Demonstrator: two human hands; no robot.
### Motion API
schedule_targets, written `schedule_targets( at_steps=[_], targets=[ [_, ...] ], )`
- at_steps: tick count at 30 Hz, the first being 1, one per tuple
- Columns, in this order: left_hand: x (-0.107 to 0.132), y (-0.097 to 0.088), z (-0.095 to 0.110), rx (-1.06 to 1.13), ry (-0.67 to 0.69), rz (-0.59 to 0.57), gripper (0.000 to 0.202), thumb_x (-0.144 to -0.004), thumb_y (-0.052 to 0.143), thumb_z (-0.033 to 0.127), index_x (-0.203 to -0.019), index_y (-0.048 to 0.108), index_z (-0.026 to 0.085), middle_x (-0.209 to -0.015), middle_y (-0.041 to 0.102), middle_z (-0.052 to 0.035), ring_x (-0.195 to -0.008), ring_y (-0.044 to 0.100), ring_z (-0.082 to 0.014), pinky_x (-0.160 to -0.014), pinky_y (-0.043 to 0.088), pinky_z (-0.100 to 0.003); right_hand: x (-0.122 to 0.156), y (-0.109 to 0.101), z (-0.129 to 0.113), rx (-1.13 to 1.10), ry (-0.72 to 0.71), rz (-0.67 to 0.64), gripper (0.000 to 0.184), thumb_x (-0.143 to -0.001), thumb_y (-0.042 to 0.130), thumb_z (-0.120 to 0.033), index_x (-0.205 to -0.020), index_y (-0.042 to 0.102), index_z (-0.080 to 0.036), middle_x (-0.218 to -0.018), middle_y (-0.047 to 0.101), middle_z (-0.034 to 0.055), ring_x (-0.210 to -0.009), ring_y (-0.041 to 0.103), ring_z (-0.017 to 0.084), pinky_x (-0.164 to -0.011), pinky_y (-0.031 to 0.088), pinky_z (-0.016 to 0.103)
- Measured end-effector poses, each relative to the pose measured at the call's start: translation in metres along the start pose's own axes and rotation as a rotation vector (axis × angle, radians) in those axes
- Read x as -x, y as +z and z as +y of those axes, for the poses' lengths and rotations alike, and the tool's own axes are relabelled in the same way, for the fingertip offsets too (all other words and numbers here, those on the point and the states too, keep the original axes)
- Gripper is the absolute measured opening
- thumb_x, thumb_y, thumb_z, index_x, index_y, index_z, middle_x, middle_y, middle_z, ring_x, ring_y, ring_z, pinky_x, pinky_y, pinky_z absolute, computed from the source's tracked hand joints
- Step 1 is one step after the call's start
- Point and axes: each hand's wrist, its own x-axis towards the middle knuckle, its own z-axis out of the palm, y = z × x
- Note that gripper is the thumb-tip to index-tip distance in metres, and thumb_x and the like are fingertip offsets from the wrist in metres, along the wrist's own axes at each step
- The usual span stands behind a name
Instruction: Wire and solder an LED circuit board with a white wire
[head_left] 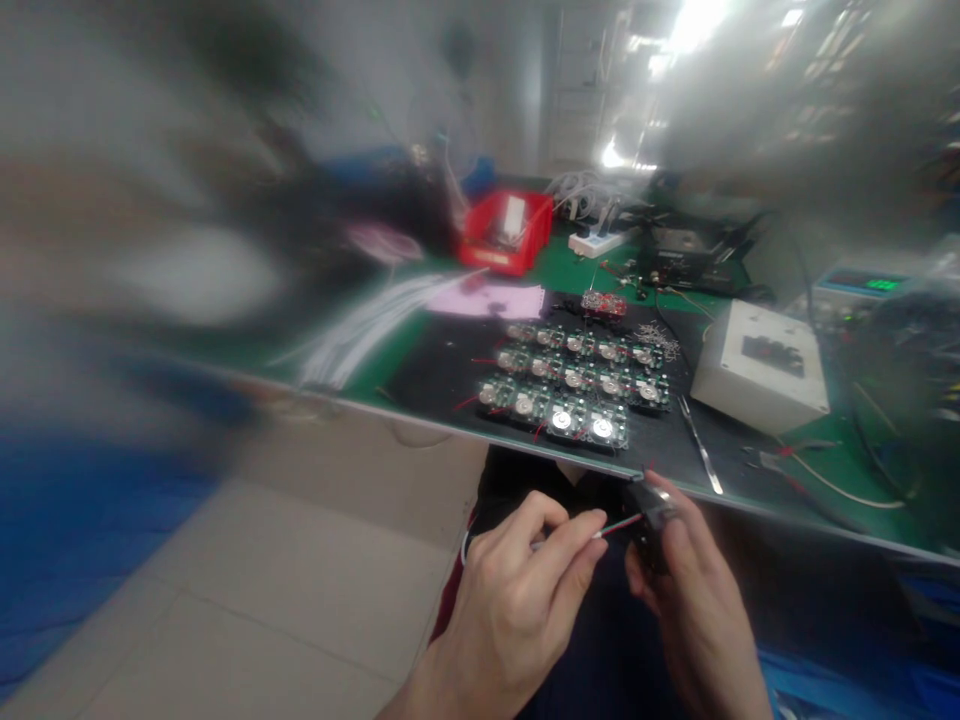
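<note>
Over the lap, just below the table's front edge, my left hand (521, 585) is closed in a pinch on a thin white cable. From its fingertips the cable's red and green wire ends (621, 525) point right. They reach a dark object with a shiny top (646, 510), held in my closed right hand (694, 575). Blur and fingers hide what kind of object it is, and whether the wires touch it or go inside cannot be made out. On the black mat beyond my hands lie several green circuit boards (576, 378) with round silvery parts, set in rows.
Metal tweezers (701, 447) and a white box (761, 365) are at the right. A bundle of white cables (375, 325) lies left, beside pink sheets (487, 299). Behind are a red bin (508, 235), a power strip (598, 242) and a device with a green display (862, 283).
</note>
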Motion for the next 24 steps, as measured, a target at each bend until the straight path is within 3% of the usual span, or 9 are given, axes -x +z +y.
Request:
schedule_targets(
  at_steps=[6,11,16,20,22,24],
  targets=[
    [0.002,0.002,0.001,0.069,-0.042,-0.053,0.041,-0.102,0.058,0.015,-0.142,0.060,0.025,-0.106,0.062,-0.0066,-0.091,0.063,-0.0166,-0.078,0.053,-0.029,0.003,0.000,0.000,0.117,-0.009,-0.014,0.068,-0.096,0.072,-0.065,-0.149,0.050,-0.028,-0.101,0.059,0.0049,-0.067,0.050,0.012,-0.058,0.040,0.020],
    [0.001,0.001,0.005,0.228,-0.072,-0.136,0.049,-0.106,0.048,0.013,-0.153,0.048,0.024,-0.116,0.063,-0.0085,-0.106,0.064,-0.0164,-0.094,0.054,-0.029,0.009,0.002,-0.004,0.219,-0.004,-0.084,0.073,-0.093,0.071,-0.069,-0.149,0.048,-0.027,-0.092,0.061,0.0034,-0.068,0.054,0.015,-0.058,0.044,0.022],
    [0.000,0.001,0.004,0.323,-0.144,-0.086,0.025,-0.105,0.056,0.016,-0.127,0.063,0.024,-0.108,0.071,-0.0028,-0.098,0.069,-0.0146,-0.090,0.053,-0.026,0.016,0.003,-0.014,0.264,-0.019,-0.061,0.073,-0.090,0.075,-0.067,-0.148,0.053,-0.030,-0.105,0.066,0.0052,-0.066,0.056,0.015,-0.056,0.045,0.024],
    [0.001,-0.002,0.001,0.316,-0.135,-0.109,0.022,-0.105,0.056,0.016,-0.122,0.068,0.023,-0.100,0.074,-0.0021,-0.086,0.069,-0.0143,-0.080,0.053,-0.025,0.016,-0.001,-0.025,0.388,-0.238,-0.032,0.052,-0.086,0.083,-0.056,-0.132,0.069,-0.035,-0.128,0.062,0.0036,-0.094,0.065,0.021,-0.074,0.053,0.025],
    [0.002,-0.006,-0.001,0.339,-0.135,-0.126,0.024,-0.105,0.055,0.015,-0.122,0.068,0.024,-0.097,0.074,-0.0009,-0.083,0.069,-0.0128,-0.078,0.053,-0.024,0.015,-0.003,-0.029,0.462,-0.349,-0.059,0.048,-0.084,0.086,-0.052,-0.127,0.073,-0.037,-0.125,0.062,0.0030,-0.108,0.063,0.026,-0.083,0.054,0.027],
    [0.003,-0.009,-0.002,0.347,-0.120,-0.124,0.025,-0.104,0.056,0.013,-0.121,0.069,0.024,-0.094,0.074,0.0005,-0.081,0.068,-0.0115,-0.077,0.052,-0.022,0.015,-0.003,-0.032,0.529,-0.407,-0.075,0.047,-0.082,0.087,-0.052,-0.125,0.074,-0.037,-0.117,0.063,0.0038,-0.105,0.063,0.026,-0.078,0.055,0.026]
  ],
)
